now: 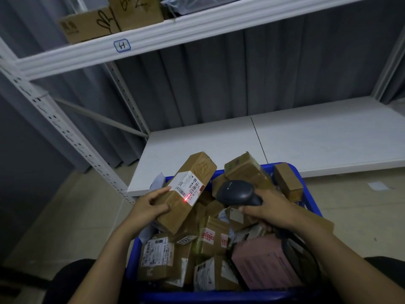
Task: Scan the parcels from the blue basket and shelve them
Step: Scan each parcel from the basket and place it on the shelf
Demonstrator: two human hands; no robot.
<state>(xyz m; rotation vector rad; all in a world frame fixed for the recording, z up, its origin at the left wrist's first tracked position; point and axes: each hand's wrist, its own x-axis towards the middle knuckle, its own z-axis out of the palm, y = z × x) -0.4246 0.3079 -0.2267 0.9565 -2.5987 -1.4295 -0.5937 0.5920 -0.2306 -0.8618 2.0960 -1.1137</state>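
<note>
While gripped at near end by left hand (151,205) over far left corner of blue basket (312,200): long taped parcel (186,207), stiff, likely light, tape slick, best held across narrow sides; right hand (274,212) clamped on scanner (236,190).

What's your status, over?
Left hand grips long brown cardboard parcel; right hand grips black handheld scanner, red beam on parcel's white label. Blue plastic basket piled with parcels.

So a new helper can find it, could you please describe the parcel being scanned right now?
Start at the blue basket of parcels before the low white shelf. Over its far left corner the left hand grips a long brown cardboard parcel, tilted. Unlike its neighbours, it is held in a hand, and a red scanner dot glows on its white label.
</note>
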